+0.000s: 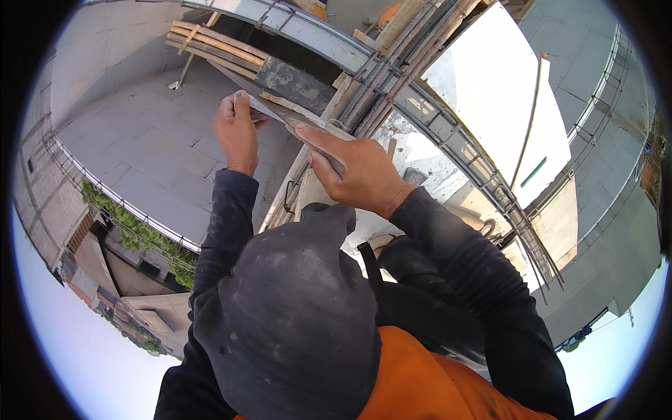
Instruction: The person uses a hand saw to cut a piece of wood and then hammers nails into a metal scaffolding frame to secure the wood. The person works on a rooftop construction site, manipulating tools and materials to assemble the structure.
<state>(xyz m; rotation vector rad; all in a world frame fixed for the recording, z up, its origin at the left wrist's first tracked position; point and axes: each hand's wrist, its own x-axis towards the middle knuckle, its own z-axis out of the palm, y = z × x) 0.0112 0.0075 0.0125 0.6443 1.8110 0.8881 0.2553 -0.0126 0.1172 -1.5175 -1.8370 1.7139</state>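
My left hand (239,133) is closed, thumb up, at the far end of a thin, flat, pale strip (271,110). My right hand (364,171) grips the near part of that strip, index finger stretched along it and thumb underneath. Its exact kind cannot be made out, since my fingers cover both ends. The strip slants between the hands, close over a wooden board (301,112). Just beyond my right hand, a bundle of steel bars (381,91) lies beside timber.
Long rebar cages (458,136) cross at the centre and run right. Bamboo poles (217,49) lie at the upper left, above a grey block floor (168,140). A bright white panel (500,91) stands at right. A bent wire (289,196) sticks out below my hands.
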